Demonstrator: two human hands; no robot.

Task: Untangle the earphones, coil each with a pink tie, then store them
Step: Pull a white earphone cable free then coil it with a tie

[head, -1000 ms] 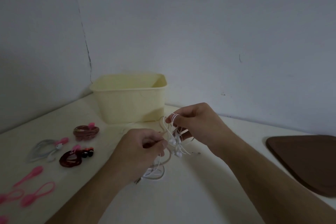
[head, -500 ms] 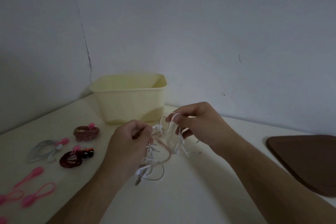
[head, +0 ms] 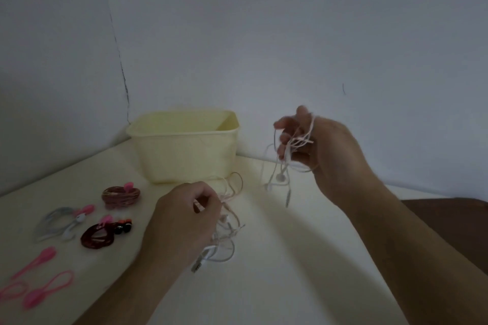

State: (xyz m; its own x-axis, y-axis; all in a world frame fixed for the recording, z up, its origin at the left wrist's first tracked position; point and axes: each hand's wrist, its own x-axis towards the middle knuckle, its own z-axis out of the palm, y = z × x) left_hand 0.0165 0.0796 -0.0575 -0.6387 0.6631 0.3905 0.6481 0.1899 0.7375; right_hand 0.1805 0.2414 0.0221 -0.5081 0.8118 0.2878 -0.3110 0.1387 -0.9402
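Note:
My right hand (head: pixel 324 150) is raised above the table and grips a bunch of white earphone cable (head: pixel 281 166), whose earbuds dangle below the fingers. Low over the table, my left hand (head: pixel 184 219) pinches another tangle of pale cable (head: pixel 227 232) that trails onto the surface, its plug end lying by the wrist. Three coiled earphones lie at the left, each with a pink tie: a brownish coil (head: pixel 121 195), a grey-white coil (head: pixel 62 221) and a dark red coil (head: pixel 101 235). Loose pink ties (head: pixel 39 282) lie at the far left front.
A pale yellow open bin (head: pixel 184 145) stands at the back against the wall corner. A dark brown mat (head: pixel 449 214) lies at the right edge of the cream table (head: pixel 290 272), partly behind my right forearm.
The hands have pulled apart. My right hand rose up and to the right with a bunch of cable, while my left hand dropped toward the table with the rest of the tangle.

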